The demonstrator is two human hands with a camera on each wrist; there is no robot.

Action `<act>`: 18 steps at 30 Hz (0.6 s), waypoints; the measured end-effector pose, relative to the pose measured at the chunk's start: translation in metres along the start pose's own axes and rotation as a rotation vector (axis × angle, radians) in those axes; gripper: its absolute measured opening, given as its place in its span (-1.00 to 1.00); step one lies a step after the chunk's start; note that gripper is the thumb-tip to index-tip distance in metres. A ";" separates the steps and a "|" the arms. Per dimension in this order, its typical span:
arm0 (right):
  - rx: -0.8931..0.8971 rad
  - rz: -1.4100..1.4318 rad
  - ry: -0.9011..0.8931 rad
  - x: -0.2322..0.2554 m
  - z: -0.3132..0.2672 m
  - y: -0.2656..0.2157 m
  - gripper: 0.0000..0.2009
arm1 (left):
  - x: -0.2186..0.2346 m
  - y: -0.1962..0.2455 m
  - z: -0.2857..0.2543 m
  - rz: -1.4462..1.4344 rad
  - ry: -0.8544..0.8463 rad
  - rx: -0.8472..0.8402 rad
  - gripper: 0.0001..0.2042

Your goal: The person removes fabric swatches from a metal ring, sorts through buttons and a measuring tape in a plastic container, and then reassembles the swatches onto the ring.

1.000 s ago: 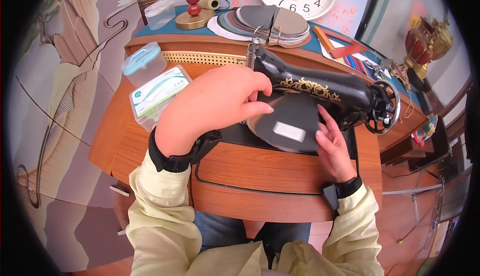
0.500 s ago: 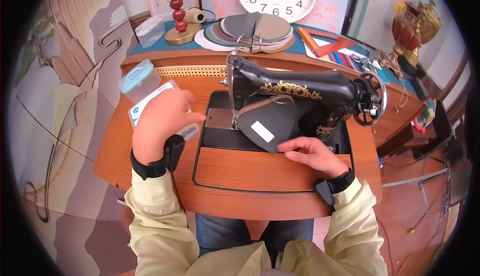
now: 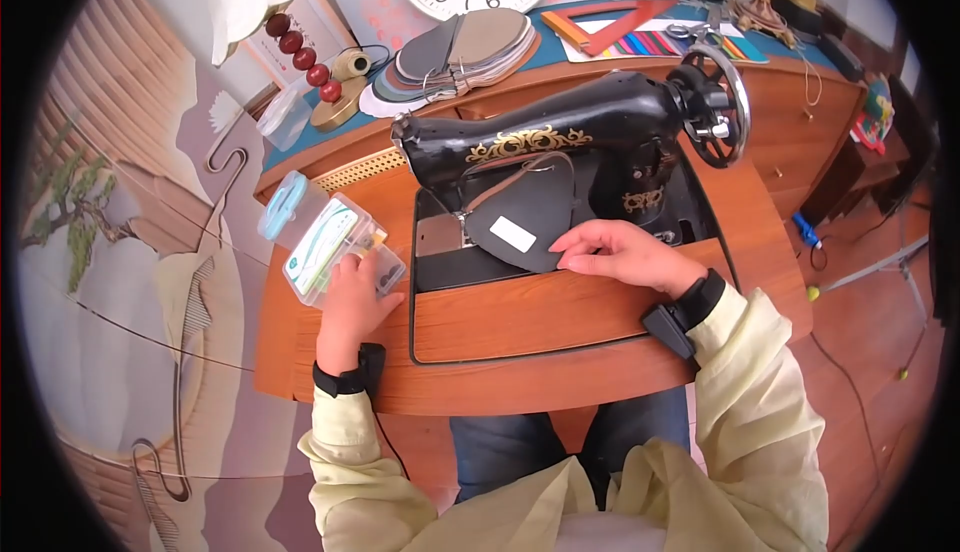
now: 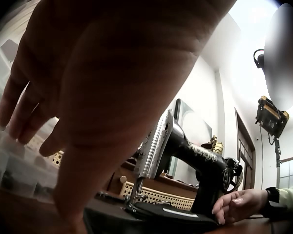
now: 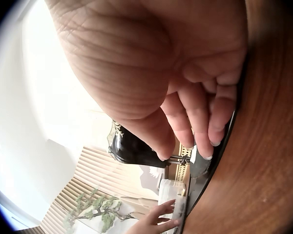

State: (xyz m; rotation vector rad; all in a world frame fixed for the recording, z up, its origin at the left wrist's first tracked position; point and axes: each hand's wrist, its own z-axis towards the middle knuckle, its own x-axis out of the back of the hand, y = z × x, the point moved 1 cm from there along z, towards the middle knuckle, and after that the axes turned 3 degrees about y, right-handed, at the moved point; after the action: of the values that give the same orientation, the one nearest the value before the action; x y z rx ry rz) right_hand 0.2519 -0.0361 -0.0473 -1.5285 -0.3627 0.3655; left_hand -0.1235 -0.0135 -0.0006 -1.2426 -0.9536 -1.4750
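Observation:
A flat black rounded piece (image 3: 540, 207) with a white label (image 3: 513, 234) and a brown strip along its upper edge lies on the bed of the black sewing machine (image 3: 560, 122), its left side close to the presser foot. My right hand (image 3: 625, 252) is at its near corner, fingertips touching the edge; in the right wrist view, thumb and fingers (image 5: 200, 131) stand apart. My left hand (image 3: 355, 302) reaches down over a clear compartment box (image 3: 385, 277) holding small items. Its fingers (image 4: 27, 117) extend loosely to the compartments, the tips partly hidden in the head view.
A lidded box with a blue handle (image 3: 283, 202) stands behind the compartment box. On the back shelf are a stack of round-edged swatches (image 3: 465, 47), a lamp with red beads (image 3: 305, 57), a red set square (image 3: 625, 27) and scissors (image 3: 690, 30). The handwheel (image 3: 715, 107) juts out right.
My left hand has gone from near the needle leftward and down to the compartment box. The right hand has shifted to the black piece's near corner. The head view has swung.

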 end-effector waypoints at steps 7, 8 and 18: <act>0.043 -0.045 0.020 0.002 0.001 0.008 -0.73 | 0.008 -0.010 -0.019 -0.044 -0.123 -0.016 -0.25; 0.060 -0.048 0.036 0.002 0.001 0.008 -0.72 | 0.011 -0.011 -0.021 -0.087 -0.129 -0.005 -0.25; 0.102 -0.014 -0.051 -0.006 -0.006 -0.005 -0.35 | 0.038 0.109 0.002 -0.574 -0.104 -0.439 -0.33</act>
State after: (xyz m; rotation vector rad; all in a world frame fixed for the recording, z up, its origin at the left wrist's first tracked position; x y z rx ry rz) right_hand 0.2489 -0.0444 -0.0424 -1.4185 -0.3887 0.4069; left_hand -0.0181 -0.0447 0.0363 -1.4338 -1.1566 -2.1745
